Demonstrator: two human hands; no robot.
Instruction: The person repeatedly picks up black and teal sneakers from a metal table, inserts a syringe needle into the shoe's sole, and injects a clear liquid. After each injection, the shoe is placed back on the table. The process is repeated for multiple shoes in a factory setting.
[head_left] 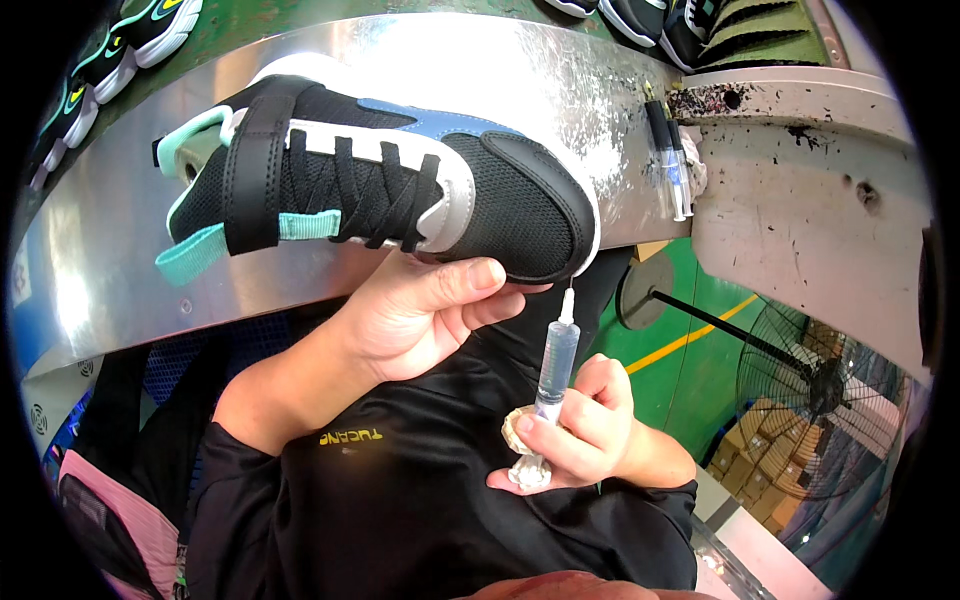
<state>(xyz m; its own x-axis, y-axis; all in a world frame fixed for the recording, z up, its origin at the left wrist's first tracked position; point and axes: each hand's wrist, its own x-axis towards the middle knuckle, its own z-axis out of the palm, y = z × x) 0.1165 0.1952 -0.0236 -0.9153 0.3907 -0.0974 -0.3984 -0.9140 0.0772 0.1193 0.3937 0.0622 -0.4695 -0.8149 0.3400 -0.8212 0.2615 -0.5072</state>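
A black sneaker [518, 195] with white, blue and mint-green trim lies over the metal bench, toe to the right. My left hand [405, 318] grips its near side by the sole, with the thumb along the edge near the toe. In my right hand [595, 430] is an upright clear syringe [558, 362], partly filled with clear liquid. Whitish wrapping covers its lower end, where my fingers and thumb close round it. The thin needle tip meets or nearly meets the edge between toe and sole; exact contact cannot be made out.
The shiny metal bench [120, 265] curves beneath the shoe. Two more syringes [672, 165] lie at its right end, beside a paint-spotted beige panel [810, 200]. Other sneakers [165, 30] stand on the green surface beyond. A black fan [825, 385] and cardboard boxes [750, 450] are at lower right.
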